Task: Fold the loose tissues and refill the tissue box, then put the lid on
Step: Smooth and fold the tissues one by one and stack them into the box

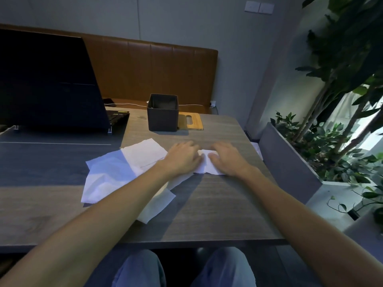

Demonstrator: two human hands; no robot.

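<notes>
fingers (187,146) of the left hand (182,158) and the right hand (227,159) lie spread and nearly flat, pressing down on a small folded tissue (204,163) between them on the tabletop (207,204); neither hand curls round anything. just left of it, partly under the left forearm, a heap of loose tissues (116,172) lies unfolded and overlapping. beyond the hands stands the dark tissue box (162,117), open at the top, with the wooden lid (194,121) lying flat just beside it on the right. an open laptop (47,79) sits at far left.
</notes>
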